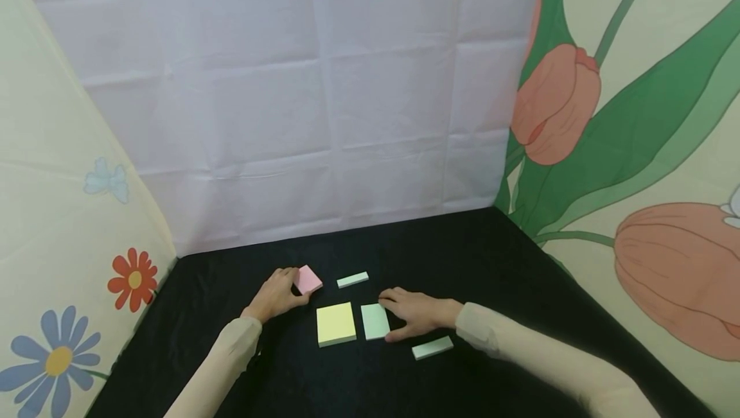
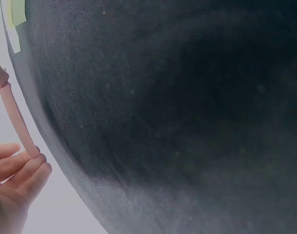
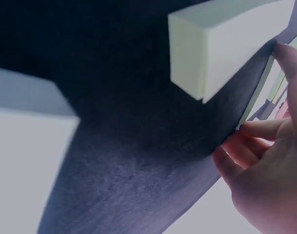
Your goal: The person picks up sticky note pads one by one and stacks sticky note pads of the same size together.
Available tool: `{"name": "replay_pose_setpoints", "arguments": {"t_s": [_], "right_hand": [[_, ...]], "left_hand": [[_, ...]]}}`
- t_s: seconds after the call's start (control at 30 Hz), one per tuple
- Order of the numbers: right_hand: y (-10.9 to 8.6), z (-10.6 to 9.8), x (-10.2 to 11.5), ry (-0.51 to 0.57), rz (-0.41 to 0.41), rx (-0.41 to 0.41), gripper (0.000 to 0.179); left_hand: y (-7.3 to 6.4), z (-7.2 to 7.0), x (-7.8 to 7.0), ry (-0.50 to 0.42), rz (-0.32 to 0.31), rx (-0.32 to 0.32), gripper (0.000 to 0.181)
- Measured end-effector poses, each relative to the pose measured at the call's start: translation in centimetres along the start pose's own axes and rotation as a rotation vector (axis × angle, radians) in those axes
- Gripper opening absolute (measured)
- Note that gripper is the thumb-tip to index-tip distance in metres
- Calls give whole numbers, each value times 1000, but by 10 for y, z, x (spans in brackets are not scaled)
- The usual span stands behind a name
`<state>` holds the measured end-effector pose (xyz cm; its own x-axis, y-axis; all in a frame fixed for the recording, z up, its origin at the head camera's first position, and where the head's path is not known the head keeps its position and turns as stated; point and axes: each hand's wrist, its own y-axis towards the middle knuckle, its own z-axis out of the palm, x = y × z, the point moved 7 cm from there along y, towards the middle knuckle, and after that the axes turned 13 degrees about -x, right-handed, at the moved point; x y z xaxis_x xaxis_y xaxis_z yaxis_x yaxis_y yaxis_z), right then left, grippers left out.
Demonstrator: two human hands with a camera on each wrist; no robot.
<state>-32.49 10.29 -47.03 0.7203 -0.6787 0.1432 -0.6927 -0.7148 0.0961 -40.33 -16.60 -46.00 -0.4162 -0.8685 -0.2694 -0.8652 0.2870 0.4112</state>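
My left hand [image 1: 275,294] pinches a small pink sticky-note pad [image 1: 309,279] at the left of the group. In the left wrist view the pink pad [image 2: 19,119] shows edge-on between the thumb and the fingertips. My right hand [image 1: 419,312] spans a pale green sticky-note pad [image 1: 374,322], gripping it by opposite edges. The right wrist view has this green pad [image 3: 259,95] between thumb and index finger, with the other fingers bent beside it. Between the two hands lies a larger, thick yellow sticky-note pad [image 1: 336,324], touched by neither.
A narrow pale green pad [image 1: 352,280] lies behind the yellow one. Another narrow green pad [image 1: 432,348] is just under the right wrist. Black cloth [image 1: 324,379] covers the table, with a white curtain [image 1: 347,116] behind and flower-printed cloths [image 1: 653,148] on both sides.
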Motion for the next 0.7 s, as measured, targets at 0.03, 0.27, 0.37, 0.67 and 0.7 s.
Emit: {"name": "replay_pose_setpoints", "arguments": {"t_s": [0.03,0.27,0.37,0.67,0.7], "right_hand": [[0,0,-1,5,4,0,81],[-3,3,-5,53,47,-5,83],[-4,4,-5,66,52,0,84],[-3,6,-5,20,53,1,83],[-3,5,-5,5,57,2,83]], "left_hand": [[0,0,0,0,1,-1,64],[0,0,0,-13,7,-7,65],[-1,0,0,-18,5,-4,65],[0,-5,-1,-8,-12,1,64],[0,-5,-2,-9,-10,1,63]]}}
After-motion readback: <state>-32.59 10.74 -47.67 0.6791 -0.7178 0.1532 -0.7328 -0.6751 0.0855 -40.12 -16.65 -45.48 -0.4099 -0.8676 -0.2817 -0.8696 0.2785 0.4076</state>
